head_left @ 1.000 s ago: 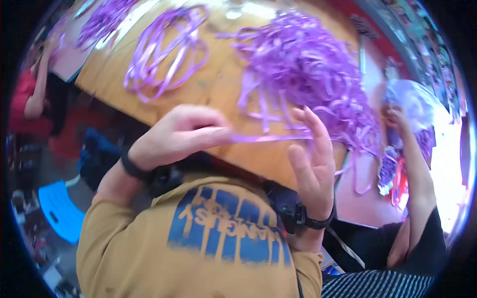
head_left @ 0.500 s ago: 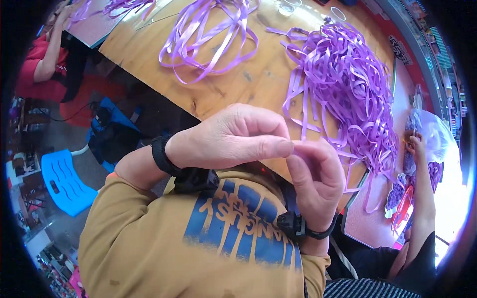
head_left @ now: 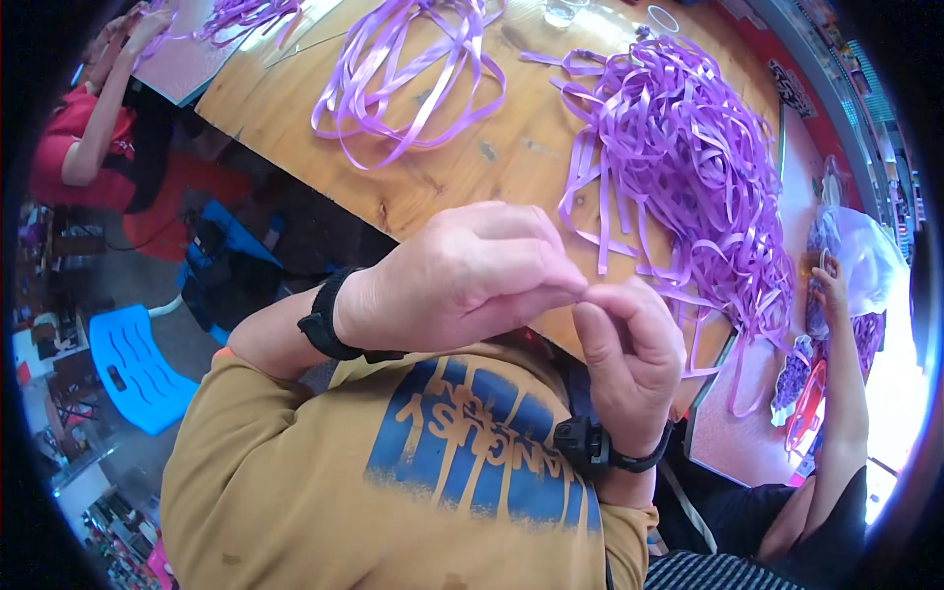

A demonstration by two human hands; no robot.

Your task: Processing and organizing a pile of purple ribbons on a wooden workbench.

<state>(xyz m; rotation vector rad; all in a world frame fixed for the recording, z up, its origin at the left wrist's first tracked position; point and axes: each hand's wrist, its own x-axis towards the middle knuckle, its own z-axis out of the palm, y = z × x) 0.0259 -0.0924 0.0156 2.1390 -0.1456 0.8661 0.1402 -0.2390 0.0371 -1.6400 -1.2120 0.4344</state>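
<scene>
Over the near edge of the wooden table, my two hands meet at the fingertips in front of my chest. My left hand point(head_left: 454, 280) is closed in a pinch, its fingers bunched and pointing to the right. Its tips touch those of my right hand point(head_left: 634, 359), also pinched, with thumb and forefinger together and the other fingers curled. Whatever sits between the tips is hidden or too small to make out. Just beyond my right hand lies a big tangled heap of purple ribbon straps point(head_left: 688, 167). Farther left on the table are looser loops of purple ribbon point(head_left: 408, 84).
The wooden table point(head_left: 452, 187) spans the far side, with a clear cup point(head_left: 560, 12) at its far edge. A co-worker's arm point(head_left: 841, 374) reaches in at right, beside a plastic bag point(head_left: 865, 265). At left are a blue stool point(head_left: 143, 364) and another person in red point(head_left: 93, 152).
My left hand has rolled so its fingers bunch together and its thumb shows less. The fingertips of both hands stay together. My right hand has barely moved.
</scene>
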